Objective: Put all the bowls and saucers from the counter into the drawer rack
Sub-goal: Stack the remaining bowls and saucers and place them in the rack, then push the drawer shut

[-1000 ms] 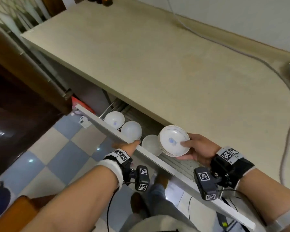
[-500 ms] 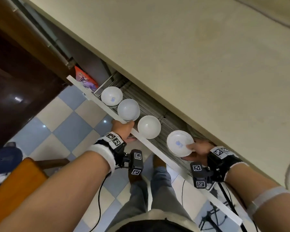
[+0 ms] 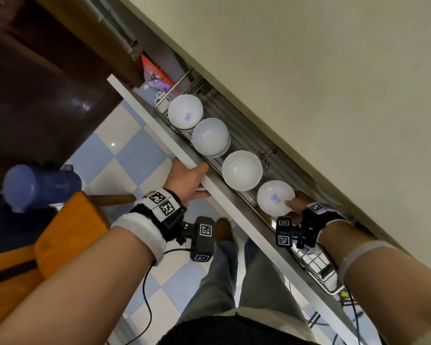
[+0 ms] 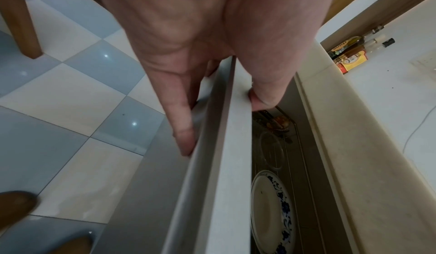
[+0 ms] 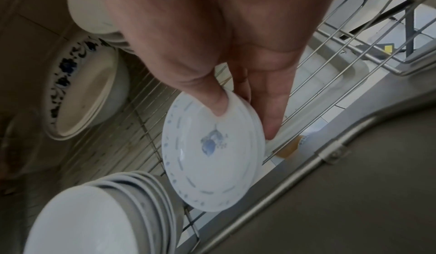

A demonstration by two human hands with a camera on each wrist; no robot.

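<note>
My right hand (image 3: 295, 204) pinches a small stack of white saucers with a blue motif (image 3: 275, 197), thumb on the top face (image 5: 210, 151) and fingers underneath. The stack hangs tilted, low inside the open drawer, just over the wire rack (image 5: 330, 56). Three stacks of white bowls (image 3: 185, 111) (image 3: 210, 136) (image 3: 241, 170) stand in a row in the rack, to the left of the saucers. My left hand (image 3: 189, 175) grips the top edge of the white drawer front (image 4: 226, 183), thumb inside, fingers outside.
The beige counter (image 3: 309, 70) overhangs the back of the drawer. A blue-patterned plate (image 5: 78, 93) lies deeper in the rack. An orange chair (image 3: 67, 225) and a blue bottle (image 3: 35, 185) stand on the checked floor at my left. Bottles (image 4: 354, 52) stand on the counter's far end.
My right hand has lowered the saucers from above the drawer front down into the rack, beside the third bowl stack. My left hand stays on the drawer front.
</note>
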